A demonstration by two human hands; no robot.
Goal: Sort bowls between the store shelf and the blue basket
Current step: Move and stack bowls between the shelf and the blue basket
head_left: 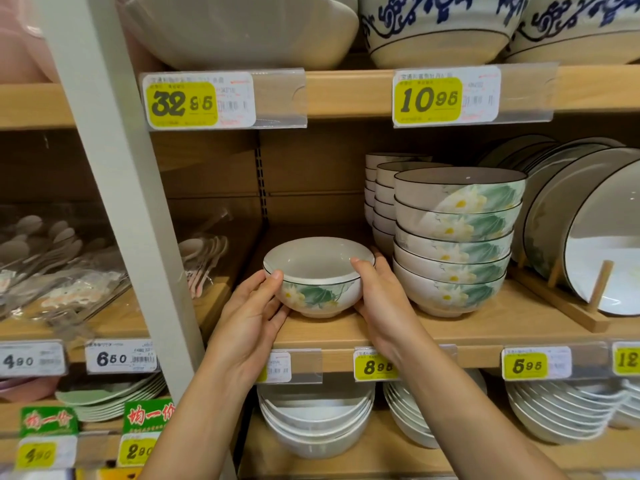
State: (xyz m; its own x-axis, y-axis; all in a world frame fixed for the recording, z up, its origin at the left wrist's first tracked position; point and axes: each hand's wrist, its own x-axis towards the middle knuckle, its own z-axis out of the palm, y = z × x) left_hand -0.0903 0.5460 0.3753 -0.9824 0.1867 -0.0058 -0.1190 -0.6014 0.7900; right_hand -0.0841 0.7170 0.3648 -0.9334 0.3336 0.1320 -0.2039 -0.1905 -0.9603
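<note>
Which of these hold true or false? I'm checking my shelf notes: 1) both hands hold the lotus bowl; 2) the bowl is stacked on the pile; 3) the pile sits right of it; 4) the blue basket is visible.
1) True: the left hand and right hand clasp the lotus bowl from either side.
2) False: it is alone at the wooden shelf, beside the stack of lotus bowls.
3) True.
4) False: no basket is in view.
</note>
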